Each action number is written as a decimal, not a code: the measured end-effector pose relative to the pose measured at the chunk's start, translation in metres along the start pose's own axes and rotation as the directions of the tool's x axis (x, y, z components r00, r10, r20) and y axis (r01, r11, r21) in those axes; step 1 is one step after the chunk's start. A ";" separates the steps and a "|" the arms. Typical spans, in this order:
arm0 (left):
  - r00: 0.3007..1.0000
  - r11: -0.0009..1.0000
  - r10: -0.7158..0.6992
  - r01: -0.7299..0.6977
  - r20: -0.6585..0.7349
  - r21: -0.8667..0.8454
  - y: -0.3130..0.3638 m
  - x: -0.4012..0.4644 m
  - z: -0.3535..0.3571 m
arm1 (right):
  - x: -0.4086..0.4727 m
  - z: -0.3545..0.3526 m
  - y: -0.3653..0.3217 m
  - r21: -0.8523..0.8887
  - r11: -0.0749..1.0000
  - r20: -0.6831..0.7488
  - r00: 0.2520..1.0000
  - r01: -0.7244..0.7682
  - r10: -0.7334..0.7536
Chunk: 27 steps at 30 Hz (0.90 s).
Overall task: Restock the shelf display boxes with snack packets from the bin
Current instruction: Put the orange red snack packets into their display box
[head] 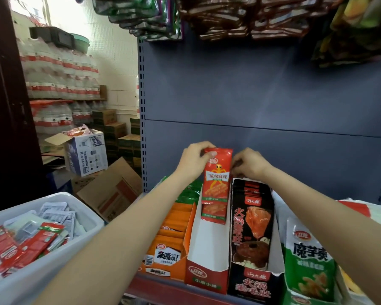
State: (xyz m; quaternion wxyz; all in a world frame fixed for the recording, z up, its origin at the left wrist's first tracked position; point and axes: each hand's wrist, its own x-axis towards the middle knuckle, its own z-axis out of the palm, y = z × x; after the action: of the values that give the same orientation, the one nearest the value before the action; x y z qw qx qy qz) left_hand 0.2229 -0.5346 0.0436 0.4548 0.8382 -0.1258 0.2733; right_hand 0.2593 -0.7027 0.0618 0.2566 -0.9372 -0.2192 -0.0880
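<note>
Red snack packets (pixel 217 186) stand upright at the back of a red and white display box (pixel 207 260) on the shelf. My left hand (pixel 194 159) grips the top left corner of the front packet, thumb on its face. My right hand (pixel 248 164) has its fingers curled at the packets' top right edge, just above the black display box (pixel 251 280). A grey bin (pixel 42 263) at lower left holds several red and silver snack packets (pixel 29 241).
An orange display box (pixel 165 258) stands left of the red one, and a green and white bag (pixel 310 263) right of the black one. Hanging bags (pixel 218 16) crowd the top. Cardboard boxes (pixel 110 192) and stacked water bottles (pixel 59 73) fill the floor at left.
</note>
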 end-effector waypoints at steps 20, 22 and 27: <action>0.994 0.978 0.072 -0.054 -0.082 0.204 0.000 -0.042 -0.006 | -0.036 -0.003 -0.050 0.069 0.980 -0.250 0.954 0.189 -0.166; 0.990 0.984 0.060 -0.036 -0.128 0.176 0.003 -0.062 -0.027 | -0.050 0.004 -0.073 0.117 0.966 -0.251 0.948 0.230 -0.196; 0.974 0.964 -0.021 0.080 -0.227 0.254 -0.018 -0.120 -0.093 | -0.060 0.055 -0.127 0.151 0.949 -0.127 0.958 0.276 -0.258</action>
State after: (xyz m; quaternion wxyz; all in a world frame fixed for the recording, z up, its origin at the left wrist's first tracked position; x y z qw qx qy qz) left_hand 0.1009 -0.4519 0.0035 0.3581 0.8580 -0.0154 0.3680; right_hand 0.1510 -0.5983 0.0542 0.3314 -0.8681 -0.3367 -0.1526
